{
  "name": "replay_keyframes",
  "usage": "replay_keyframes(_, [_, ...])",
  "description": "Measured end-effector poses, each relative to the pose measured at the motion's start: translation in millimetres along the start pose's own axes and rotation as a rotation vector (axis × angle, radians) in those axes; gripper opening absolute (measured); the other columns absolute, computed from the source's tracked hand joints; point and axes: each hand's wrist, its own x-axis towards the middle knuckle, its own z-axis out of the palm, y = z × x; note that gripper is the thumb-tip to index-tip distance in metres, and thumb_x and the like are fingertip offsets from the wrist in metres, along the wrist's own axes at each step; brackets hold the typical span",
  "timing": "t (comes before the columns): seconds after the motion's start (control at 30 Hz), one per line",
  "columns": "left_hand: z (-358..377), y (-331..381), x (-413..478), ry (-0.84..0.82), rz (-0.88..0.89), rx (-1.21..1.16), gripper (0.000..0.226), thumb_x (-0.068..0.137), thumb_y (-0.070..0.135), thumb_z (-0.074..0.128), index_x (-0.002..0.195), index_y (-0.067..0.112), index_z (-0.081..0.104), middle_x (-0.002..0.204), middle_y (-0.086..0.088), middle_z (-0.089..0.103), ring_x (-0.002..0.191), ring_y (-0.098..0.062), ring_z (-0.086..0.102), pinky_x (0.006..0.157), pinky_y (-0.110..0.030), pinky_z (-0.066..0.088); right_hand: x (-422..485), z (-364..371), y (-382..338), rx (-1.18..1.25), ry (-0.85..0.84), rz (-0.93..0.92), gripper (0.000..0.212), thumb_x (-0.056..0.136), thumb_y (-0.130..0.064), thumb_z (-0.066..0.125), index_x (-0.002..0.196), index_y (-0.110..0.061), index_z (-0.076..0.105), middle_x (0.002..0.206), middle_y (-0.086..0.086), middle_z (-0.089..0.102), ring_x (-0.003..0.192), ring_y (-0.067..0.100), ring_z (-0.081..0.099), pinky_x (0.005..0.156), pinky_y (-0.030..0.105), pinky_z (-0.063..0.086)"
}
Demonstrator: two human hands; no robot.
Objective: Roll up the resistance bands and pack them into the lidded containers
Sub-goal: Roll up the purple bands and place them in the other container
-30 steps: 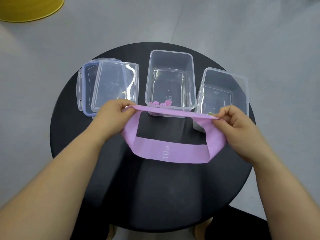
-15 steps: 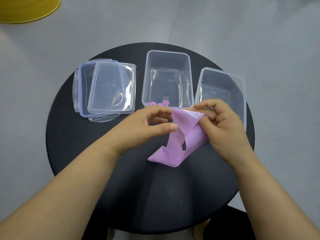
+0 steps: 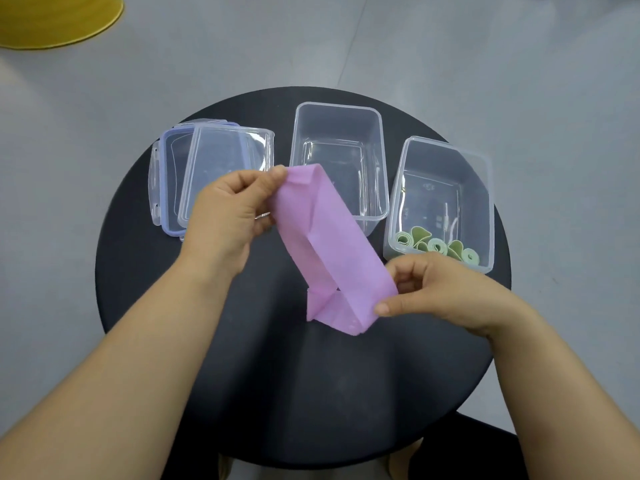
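A flat purple resistance band [image 3: 325, 244] stretches diagonally above the round black table [image 3: 294, 375]. My left hand [image 3: 228, 209] pinches its upper end, and my right hand [image 3: 436, 292] pinches its lower end, where the band folds under itself. Behind the band stands a clear container [image 3: 339, 161]; the band hides its near wall. A second clear container [image 3: 443, 202] at the right holds rolled green bands [image 3: 436, 247] along its near side.
Two clear lids [image 3: 214, 174], one with a blue rim, lie stacked at the table's left. A yellow round object [image 3: 52, 19] sits on the grey floor at the far left. The table's near half is bare black surface.
The band was held wide as a loop, then bunched between both hands. Now the hands have drawn apart, left hand up, right hand down, flattening the band into a diagonal strip.
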Motion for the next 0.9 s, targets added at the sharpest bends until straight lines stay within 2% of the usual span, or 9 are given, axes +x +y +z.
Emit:
replay_keyframes(0.13, [-9, -1, 11, 0.103, -0.085, -0.146, 0.013, 0.085, 0.025, 0.064, 0.082, 0.013, 0.062, 0.068, 0.004, 0.068, 0.062, -0.01, 0.062, 0.06, -0.024, 0.055, -6, -15, -2, 0.263, 0.06, -0.125, 0.031, 0.047, -0.035, 0.091, 0.068, -0.021, 0.073, 0.071, -0.002, 0.071, 0.065, 0.01, 0.066, 0.062, 0.018, 0.053])
replay_keyframes(0.23, [-10, -3, 12, 0.024, -0.149, -0.222, 0.051, 0.074, 0.032, 0.067, 0.114, 0.002, 0.062, 0.096, -0.007, 0.069, 0.081, -0.016, 0.065, 0.07, -0.027, 0.058, -9, -21, -1, 0.43, 0.016, -0.186, 0.04, 0.043, -0.05, 0.089, 0.066, -0.023, 0.071, 0.068, -0.002, 0.066, 0.062, 0.014, 0.062, 0.058, 0.02, 0.05])
replay_keyframes(0.37, [-17, -4, 17, 0.089, -0.229, -0.339, 0.04, 0.08, 0.029, 0.067, 0.112, 0.005, 0.065, 0.103, -0.007, 0.071, 0.09, -0.017, 0.069, 0.076, -0.033, 0.058, -8, -28, 8, 0.647, -0.139, -0.215, 0.033, 0.061, -0.037, 0.086, 0.083, -0.017, 0.072, 0.081, 0.008, 0.07, 0.078, 0.032, 0.066, 0.079, 0.04, 0.054])
replay_keyframes(0.5, [-25, -7, 25, 0.116, -0.337, -0.44, 0.02, 0.088, 0.026, 0.061, 0.1, 0.011, 0.067, 0.088, -0.003, 0.074, 0.08, -0.016, 0.071, 0.082, -0.04, 0.056, -9, -33, 8, 0.894, -0.341, -0.329, 0.055, 0.078, -0.004, 0.072, 0.13, -0.005, 0.053, 0.1, 0.009, 0.07, 0.077, 0.017, 0.069, 0.073, 0.029, 0.056])
replay_keyframes(0.57, [-22, -12, 25, 0.111, -0.372, -0.442, 0.019, 0.093, 0.028, 0.054, 0.093, 0.013, 0.066, 0.076, 0.0, 0.074, 0.069, -0.013, 0.071, 0.07, -0.033, 0.059, -8, -33, 8, 0.817, -0.142, -0.294, 0.064, 0.063, -0.01, 0.084, 0.123, -0.014, 0.062, 0.088, 0.002, 0.071, 0.068, 0.013, 0.066, 0.067, 0.027, 0.056])
replay_keyframes(0.67, [-18, -15, 26, 0.167, -0.424, -0.493, 0.02, 0.094, 0.027, 0.053, 0.09, 0.012, 0.065, 0.073, -0.001, 0.073, 0.072, -0.014, 0.071, 0.076, -0.035, 0.058, -8, -26, 3, 0.672, 0.17, -0.181, 0.049, 0.054, -0.005, 0.077, 0.102, -0.014, 0.072, 0.074, 0.001, 0.072, 0.061, 0.013, 0.069, 0.054, 0.025, 0.056])
replay_keyframes(0.73, [-24, -14, 31, 0.236, -0.447, -0.544, 0.018, 0.093, 0.026, 0.055, 0.091, 0.01, 0.065, 0.071, -0.002, 0.073, 0.072, -0.016, 0.071, 0.074, -0.035, 0.058, -5, -23, 1, 0.448, 0.435, -0.074, 0.035, 0.061, 0.002, 0.073, 0.091, -0.017, 0.068, 0.068, -0.003, 0.072, 0.06, 0.008, 0.068, 0.052, 0.021, 0.054])
replay_keyframes(0.8, [-29, -12, 34, 0.285, -0.44, -0.556, 0.016, 0.092, 0.025, 0.058, 0.09, 0.01, 0.063, 0.065, -0.002, 0.072, 0.059, -0.015, 0.071, 0.054, -0.027, 0.057, -3, -21, 5, 0.124, 0.714, -0.048, 0.031, 0.073, 0.005, 0.072, 0.083, -0.023, 0.066, 0.066, -0.007, 0.069, 0.059, 0.0, 0.063, 0.055, 0.014, 0.052])
replay_keyframes(0.9, [-31, -10, 34, 0.245, -0.388, -0.524, 0.014, 0.091, 0.023, 0.06, 0.094, 0.01, 0.063, 0.068, -0.001, 0.073, 0.061, -0.012, 0.071, 0.048, -0.023, 0.053, -2, -18, 10, -0.23, 0.919, -0.135, 0.029, 0.075, 0.001, 0.07, 0.08, -0.027, 0.062, 0.075, -0.016, 0.063, 0.059, -0.003, 0.057, 0.057, 0.009, 0.047])
